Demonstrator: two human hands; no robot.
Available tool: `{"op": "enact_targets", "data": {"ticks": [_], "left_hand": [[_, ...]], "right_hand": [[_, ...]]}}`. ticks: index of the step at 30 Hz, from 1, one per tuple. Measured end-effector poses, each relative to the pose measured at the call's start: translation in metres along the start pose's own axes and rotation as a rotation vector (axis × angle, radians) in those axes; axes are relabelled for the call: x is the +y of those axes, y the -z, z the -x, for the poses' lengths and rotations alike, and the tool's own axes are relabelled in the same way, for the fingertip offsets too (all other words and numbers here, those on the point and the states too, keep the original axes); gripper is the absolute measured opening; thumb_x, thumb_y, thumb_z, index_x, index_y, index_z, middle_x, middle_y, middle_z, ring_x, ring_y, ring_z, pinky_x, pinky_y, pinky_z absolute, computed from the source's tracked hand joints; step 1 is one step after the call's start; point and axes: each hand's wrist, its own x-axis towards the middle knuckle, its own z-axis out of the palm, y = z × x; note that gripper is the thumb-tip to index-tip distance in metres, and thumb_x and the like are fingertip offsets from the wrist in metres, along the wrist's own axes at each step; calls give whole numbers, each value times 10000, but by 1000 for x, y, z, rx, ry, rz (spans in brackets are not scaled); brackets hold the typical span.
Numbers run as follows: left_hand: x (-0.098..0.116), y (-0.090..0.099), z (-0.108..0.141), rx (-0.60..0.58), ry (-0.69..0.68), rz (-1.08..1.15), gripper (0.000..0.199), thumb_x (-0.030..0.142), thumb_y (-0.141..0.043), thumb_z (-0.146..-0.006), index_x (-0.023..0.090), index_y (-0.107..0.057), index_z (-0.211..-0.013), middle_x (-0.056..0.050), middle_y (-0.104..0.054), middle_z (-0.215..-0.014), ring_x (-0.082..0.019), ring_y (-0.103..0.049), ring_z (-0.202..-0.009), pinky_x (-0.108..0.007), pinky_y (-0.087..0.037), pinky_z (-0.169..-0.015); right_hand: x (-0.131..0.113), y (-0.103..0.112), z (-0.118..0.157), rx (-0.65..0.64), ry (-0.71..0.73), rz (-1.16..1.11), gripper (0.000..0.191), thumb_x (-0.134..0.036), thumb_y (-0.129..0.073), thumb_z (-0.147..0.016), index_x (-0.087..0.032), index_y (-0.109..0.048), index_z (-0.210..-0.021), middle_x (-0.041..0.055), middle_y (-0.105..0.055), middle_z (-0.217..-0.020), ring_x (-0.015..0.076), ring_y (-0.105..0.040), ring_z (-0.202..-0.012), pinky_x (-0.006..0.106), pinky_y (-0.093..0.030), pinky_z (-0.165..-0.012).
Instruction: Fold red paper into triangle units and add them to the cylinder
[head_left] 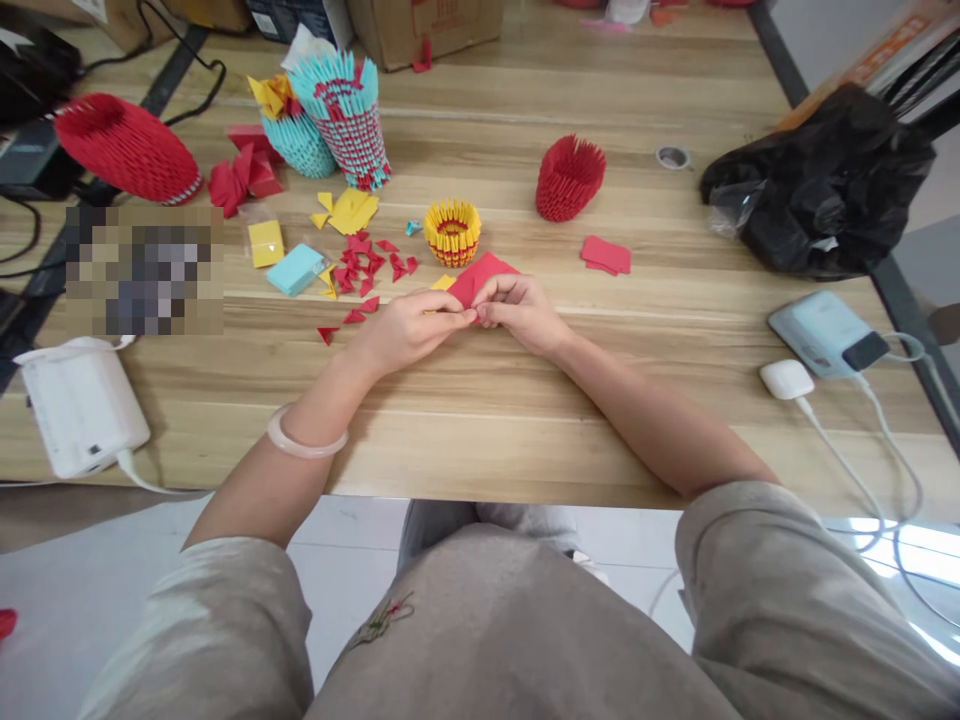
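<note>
1. Fingers [466,316] of our left hand [409,330] and right hand [521,312] pinch 1 red paper sheet [480,276] at table [525,420] centre.
2. Done, we judge: folded red triangles [367,262] at 10 o'clock; yellow-red ring [452,232] at 12; red cylinder [568,178] at 1.
3. Left: red paper stack [606,255] at 2 o'clock, yellow paper [266,243] and blue paper [295,269] at 10, all unfolded.
</note>
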Motion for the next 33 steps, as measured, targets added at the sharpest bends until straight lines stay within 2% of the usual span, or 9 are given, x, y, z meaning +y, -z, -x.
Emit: {"op": "enact_targets", "data": {"ticks": [7,13,22,25,28,30,33], "left_hand": [[-3,0,2,52,-11,-5,193,346,-593,-838,223,-716,-752,-35,-723,-832,-138,-672,-776,-254,-535,-746],[-5,2,4,-8,-28,-59,180,318,-566,-853,229,-719,-820,-35,-717,-898,-141,-669,-815,-263,-540,-774],[-4,-2,3,41,17,-55,175,311,-588,-835,216,-721,-772,-42,-727,-883,-152,-675,-816,-277,-538,-787],[2,-6,1,132,173,62,120,319,-674,-768,209,-721,-753,-40,-735,-830,-159,-680,-778,-287,-546,-773],[7,-12,-2,229,427,302,234,352,-774,-658,177,-725,-805,-59,-735,-769,-173,-683,-695,-311,-566,-725],[8,-14,-3,210,532,475,287,378,-786,-637,159,-727,-812,-68,-732,-729,-183,-687,-654,-332,-578,-699],[9,-14,-4,167,572,611,253,382,-775,-650,161,-733,-766,-65,-731,-691,-192,-694,-624,-367,-591,-706]], "right_hand": [[-2,1,-1,-52,4,9,216,-306,-756,-684,-126,-655,-747,-1,-651,-644,56,-525,-555,167,-399,-512],[-2,0,0,-10,-7,50,235,-332,-765,-667,-135,-665,-745,-5,-652,-648,62,-526,-555,174,-411,-507],[-4,-3,-1,-16,22,49,259,-350,-813,-607,-149,-710,-734,0,-678,-684,68,-545,-591,199,-463,-581],[-2,-3,-2,4,9,63,256,-352,-815,-601,-150,-714,-721,0,-676,-665,75,-552,-590,206,-466,-576],[0,-3,-2,39,27,41,240,-342,-811,-610,-148,-708,-708,6,-684,-680,83,-580,-615,213,-483,-603],[0,-3,-2,39,41,25,235,-342,-811,-610,-153,-706,-702,11,-696,-705,91,-600,-640,223,-500,-630],[0,-3,-1,13,32,2,234,-336,-819,-601,-158,-708,-704,17,-708,-736,98,-621,-673,226,-512,-658]]}}
